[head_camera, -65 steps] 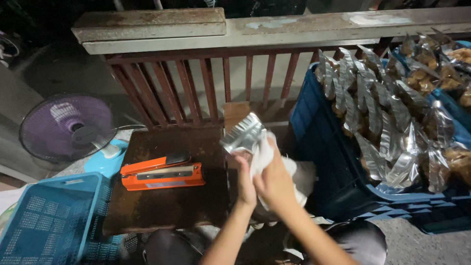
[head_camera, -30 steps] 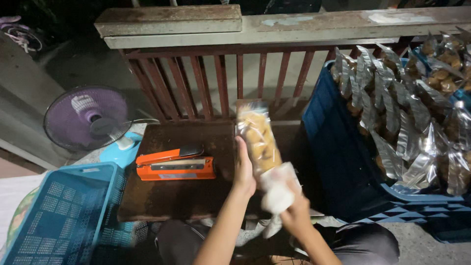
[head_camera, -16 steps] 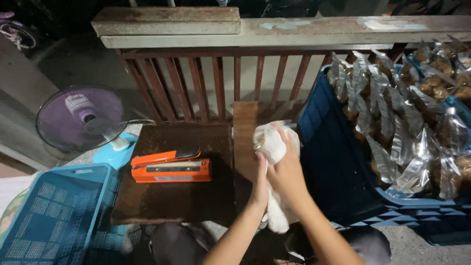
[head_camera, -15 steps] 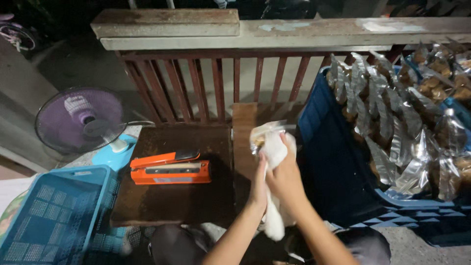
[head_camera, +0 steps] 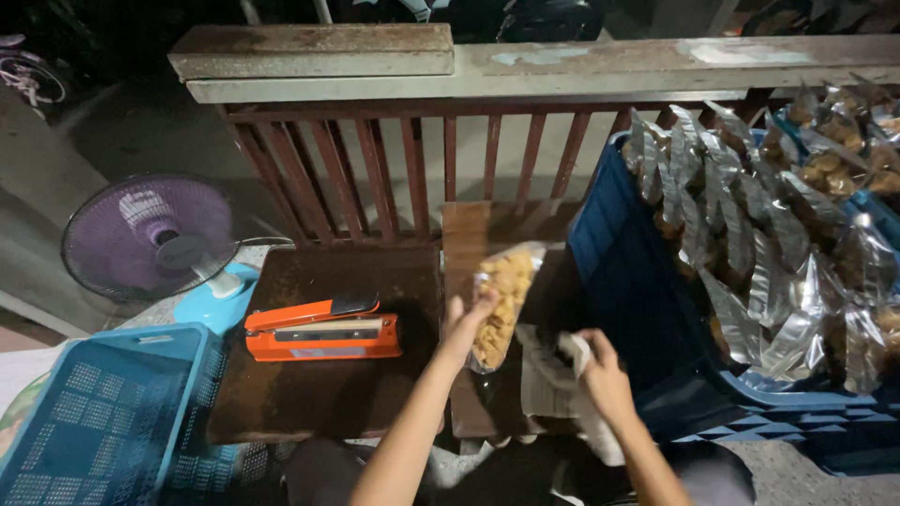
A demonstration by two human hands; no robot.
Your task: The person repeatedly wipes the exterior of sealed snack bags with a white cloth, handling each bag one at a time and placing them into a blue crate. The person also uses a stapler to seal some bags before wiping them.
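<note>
Snack bag (head_camera: pixel 502 302), clear, light, crinkly, contents brittle: pinched at lower edge by left hand (head_camera: pixel 466 323); right hand (head_camera: pixel 602 367) fingers closed on white cloth (head_camera: pixel 553 375)

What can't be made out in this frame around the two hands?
Head view only:
- Left hand on the snack bag: whether the bag's top is sealed is too dim to tell.
- Right hand on the white cloth: its fingertips are hidden by the cloth.
- Dark blue crate: cut off by the right edge.
</note>
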